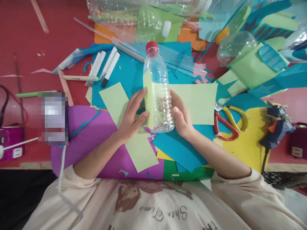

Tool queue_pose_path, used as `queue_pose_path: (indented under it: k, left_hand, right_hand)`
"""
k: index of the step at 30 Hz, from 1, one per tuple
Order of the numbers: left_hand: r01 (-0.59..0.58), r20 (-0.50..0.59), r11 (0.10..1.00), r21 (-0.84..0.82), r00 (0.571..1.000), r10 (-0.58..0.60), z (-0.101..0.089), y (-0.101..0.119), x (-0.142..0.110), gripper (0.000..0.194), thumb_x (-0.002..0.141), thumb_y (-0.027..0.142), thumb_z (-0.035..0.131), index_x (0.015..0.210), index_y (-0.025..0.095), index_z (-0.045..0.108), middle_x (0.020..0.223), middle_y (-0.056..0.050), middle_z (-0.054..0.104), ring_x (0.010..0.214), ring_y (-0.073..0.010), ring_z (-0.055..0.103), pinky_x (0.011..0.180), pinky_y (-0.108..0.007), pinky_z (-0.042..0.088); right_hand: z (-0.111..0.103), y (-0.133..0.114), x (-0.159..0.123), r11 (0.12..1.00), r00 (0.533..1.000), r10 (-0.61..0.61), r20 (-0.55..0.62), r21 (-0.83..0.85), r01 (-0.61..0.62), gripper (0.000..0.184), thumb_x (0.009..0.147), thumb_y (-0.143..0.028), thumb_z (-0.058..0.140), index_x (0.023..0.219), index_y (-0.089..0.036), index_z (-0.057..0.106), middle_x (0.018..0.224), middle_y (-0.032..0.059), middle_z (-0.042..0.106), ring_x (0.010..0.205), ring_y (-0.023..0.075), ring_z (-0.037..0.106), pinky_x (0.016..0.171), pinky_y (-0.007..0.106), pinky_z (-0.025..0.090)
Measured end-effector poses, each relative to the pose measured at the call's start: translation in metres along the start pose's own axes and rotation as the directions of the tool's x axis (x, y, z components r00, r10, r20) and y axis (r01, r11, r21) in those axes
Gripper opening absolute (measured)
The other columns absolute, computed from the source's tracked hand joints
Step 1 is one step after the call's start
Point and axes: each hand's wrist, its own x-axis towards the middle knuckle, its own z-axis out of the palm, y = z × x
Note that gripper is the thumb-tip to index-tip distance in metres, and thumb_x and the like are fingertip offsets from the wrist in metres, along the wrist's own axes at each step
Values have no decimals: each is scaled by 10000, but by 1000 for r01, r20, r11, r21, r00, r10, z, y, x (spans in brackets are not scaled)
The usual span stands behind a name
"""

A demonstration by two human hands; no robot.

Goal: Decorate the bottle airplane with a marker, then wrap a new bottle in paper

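A clear plastic bottle (161,92) with a red cap (152,49) lies between my two hands, cap pointing away from me. A light green paper strip (198,102) runs behind the bottle, and its left end (149,102) curls up around the bottle's left side. My left hand (134,115) presses that curled end, fingertips and thumb along its edge. My right hand (181,118) grips the bottle's right side, its thumb towards me and its fingers partly hidden. Under my left hand lies another light green strip (141,150), aslant on the purple sheet (93,127).
Red-handled and yellow-handled scissors (225,131) lie to the right, with a dark blue glue gun (275,127) beyond. White-capped markers (110,65) rest on blue paper. Several clear bottles (153,22) fill the back. A phone (54,118) with a cable lies left.
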Motion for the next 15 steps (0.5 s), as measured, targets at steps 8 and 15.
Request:
queue_pose_path:
  k: [8,15]
  left_hand:
    - [-23,33,997,70,999,20,-1,2,-1,539,981,537,379,1491,491,213,1561,35,314,1463,-291,305,1130,-452,452]
    - [-53,51,996,69,997,50,-2,0,-2,564,981,523,406,1502,471,197,1590,23,288,1482,-299,268,1185,-508,367]
  right_hand:
    - [0,-7,2,1000,1000,23,15,-20,-23,675,885,-649,450,1477,-359,307,1503,55,418,1288,290,527,977,477,534]
    - [-3,-3,1,997,996,-65,64,-35,68,646,891,-603,480,1477,-433,267,1430,57,384,1078,247,621,871,446,581]
